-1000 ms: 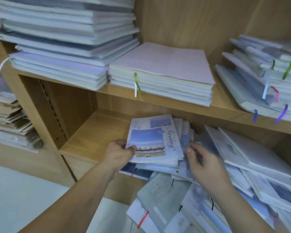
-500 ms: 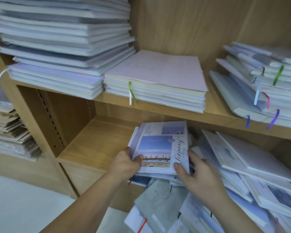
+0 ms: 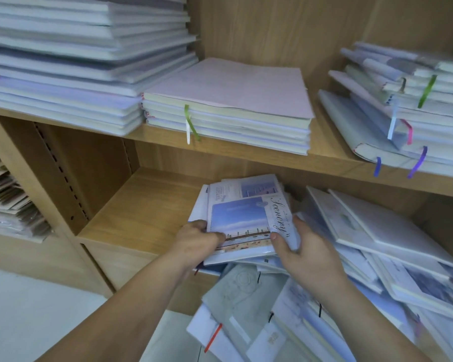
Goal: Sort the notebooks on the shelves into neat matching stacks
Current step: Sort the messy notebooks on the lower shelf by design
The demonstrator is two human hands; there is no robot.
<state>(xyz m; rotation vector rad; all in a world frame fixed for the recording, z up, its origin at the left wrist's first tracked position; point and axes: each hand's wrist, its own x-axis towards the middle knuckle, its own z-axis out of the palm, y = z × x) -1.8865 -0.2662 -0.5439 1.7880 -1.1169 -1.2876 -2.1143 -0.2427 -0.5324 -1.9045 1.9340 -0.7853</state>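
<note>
Wooden shelves (image 3: 246, 155) hold stacked notebooks (image 3: 228, 100) above a jumbled heap (image 3: 377, 246).
On the lower shelf (image 3: 147, 215), the "Scenery" notebook (image 3: 243, 218) lies flat, title edge rightward; left hand (image 3: 196, 240) and right hand (image 3: 307, 256) flank it, each pinching a near corner.

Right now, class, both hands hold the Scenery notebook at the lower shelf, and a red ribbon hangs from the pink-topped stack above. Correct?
No: in the head view that ribbon is green, not red. Left hand and right hand do hold the Scenery notebook.

notebook (image 3: 249, 223): blue sky-scene cover | top stack (image 3: 228, 84): lilac, perhaps | shelf (image 3: 147, 205): wood-grain
</note>
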